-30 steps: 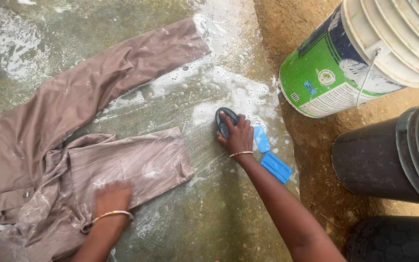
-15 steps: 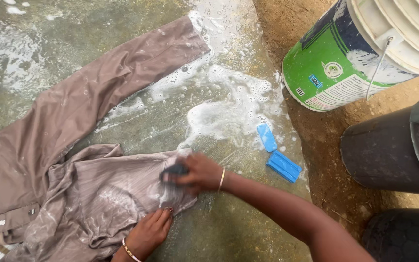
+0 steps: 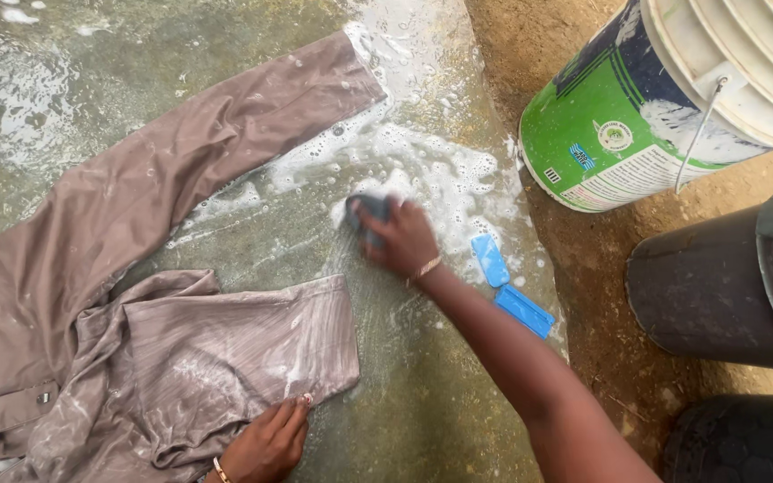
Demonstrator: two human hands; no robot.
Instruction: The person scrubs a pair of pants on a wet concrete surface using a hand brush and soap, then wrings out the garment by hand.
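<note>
Your right hand (image 3: 402, 238) grips the dark scrub brush (image 3: 365, 215) in the suds mid-frame – soapy, probably slippery. Left hand (image 3: 268, 442), fingers flat, pins the soft, wet trousers (image 3: 225, 344) at the hem – a good hold.

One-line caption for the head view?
Right hand presses a scrub brush into suds; left hand pins wet brown trousers.

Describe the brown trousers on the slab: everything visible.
The brown trousers are thin woven fabric, soaked and dotted with suds, lying flat on the wet concrete slab. One leg stretches straight up to the right; the other is folded across, creased, its hem toward the foam. The waistband with a button sits at the lower left edge. The left hand presses the folded leg's lower edge.
</note>
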